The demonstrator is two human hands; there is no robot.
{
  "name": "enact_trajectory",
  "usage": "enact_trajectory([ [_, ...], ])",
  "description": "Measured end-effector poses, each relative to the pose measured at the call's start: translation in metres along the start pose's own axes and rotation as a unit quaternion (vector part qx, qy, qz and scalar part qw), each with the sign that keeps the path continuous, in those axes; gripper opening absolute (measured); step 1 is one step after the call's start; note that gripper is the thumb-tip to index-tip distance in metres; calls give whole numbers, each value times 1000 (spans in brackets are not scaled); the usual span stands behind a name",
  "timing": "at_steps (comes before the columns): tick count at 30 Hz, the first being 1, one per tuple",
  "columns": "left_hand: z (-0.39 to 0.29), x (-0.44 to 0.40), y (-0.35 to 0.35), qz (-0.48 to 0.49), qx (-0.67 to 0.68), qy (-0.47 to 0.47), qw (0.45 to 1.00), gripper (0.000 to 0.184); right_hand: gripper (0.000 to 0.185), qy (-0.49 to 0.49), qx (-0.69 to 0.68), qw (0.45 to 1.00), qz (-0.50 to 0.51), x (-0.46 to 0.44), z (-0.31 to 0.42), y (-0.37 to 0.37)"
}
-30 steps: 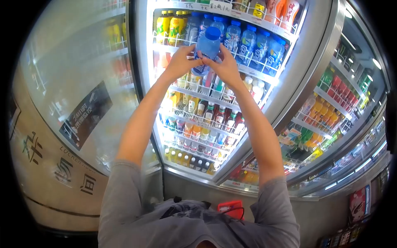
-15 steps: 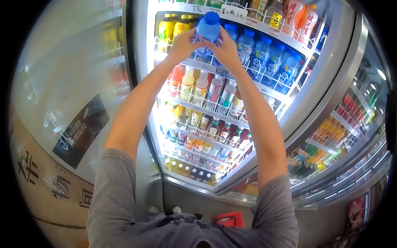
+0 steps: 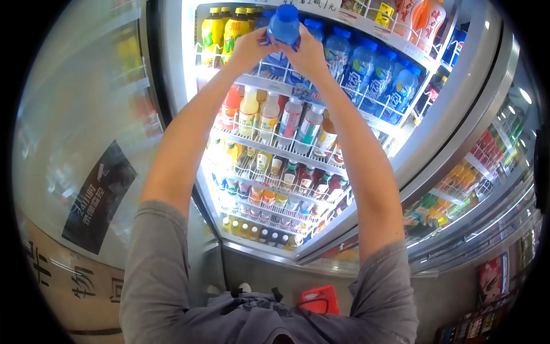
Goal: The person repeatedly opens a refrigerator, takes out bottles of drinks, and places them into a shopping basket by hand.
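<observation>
A blue-capped bottle (image 3: pixel 284 26) is held between my two hands at the top middle of the view, in front of the upper shelf of an open drinks fridge. My left hand (image 3: pixel 252 48) grips its left side. Around its right side are the fingers of my right hand (image 3: pixel 306 53). The lower part of the bottle is partly hidden by my fingers. Just right of it stands a row of blue bottles (image 3: pixel 360 70), and to the left are yellow bottles (image 3: pixel 212 35) on the same shelf.
The glass door (image 3: pixel 86 126) stands open at the left. Lower shelves hold many drinks, including a pink-labelled bottle (image 3: pixel 290 119). A red basket (image 3: pixel 321 300) is on the floor below. Another fridge (image 3: pixel 458 189) stands at the right.
Both hands and the held bottle have shifted upward in view. The view has also moved, so the shelves and the door appear in different places. The grip stays two-handed.
</observation>
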State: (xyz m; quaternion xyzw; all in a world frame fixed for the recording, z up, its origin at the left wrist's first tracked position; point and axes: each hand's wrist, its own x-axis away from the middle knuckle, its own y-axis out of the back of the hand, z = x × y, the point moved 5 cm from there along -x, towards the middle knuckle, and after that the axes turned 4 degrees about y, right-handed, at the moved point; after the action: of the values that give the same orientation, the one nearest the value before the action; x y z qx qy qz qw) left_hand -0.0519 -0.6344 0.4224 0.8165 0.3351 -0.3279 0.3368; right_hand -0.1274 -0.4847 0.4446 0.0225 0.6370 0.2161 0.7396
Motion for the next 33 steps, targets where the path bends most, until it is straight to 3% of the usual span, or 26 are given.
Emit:
enact_trajectory([
  [2,23,-15,2,79,3,9,997,50,55,-61,86,993,53,-7,7,-4],
  [3,22,-14,3,67,0,7,998,39,57,-46,83,994,51,-10,-4,-9],
  [6,8,-18,8,81,-115,33,989,38,60,-66,101,990,67,-18,-14,-12],
  [10,21,-36,5,95,-97,3,991,43,63,-69,172,982,49,-25,-20,-12],
  [14,45,-31,8,168,-213,52,961,42,62,-146,222,955,129,-21,-25,-38],
  [15,43,-22,7,137,-189,98,967,43,61,-124,236,961,73,-15,-22,-41],
  [22,61,-27,-3,165,-102,78,978,44,54,-180,173,968,30,-4,-18,-48],
  [25,47,-15,-7,153,-110,156,970,46,43,-94,267,959,8,8,-20,-51],
  [27,55,-20,-10,149,-92,130,976,47,30,-49,309,950,12,12,-23,-46],
  [31,61,-21,-16,94,-105,62,988,53,23,-46,263,964,1,21,1,-30],
  [33,57,-17,-16,85,-126,69,986,57,25,-119,127,984,27,37,-8,-29],
])
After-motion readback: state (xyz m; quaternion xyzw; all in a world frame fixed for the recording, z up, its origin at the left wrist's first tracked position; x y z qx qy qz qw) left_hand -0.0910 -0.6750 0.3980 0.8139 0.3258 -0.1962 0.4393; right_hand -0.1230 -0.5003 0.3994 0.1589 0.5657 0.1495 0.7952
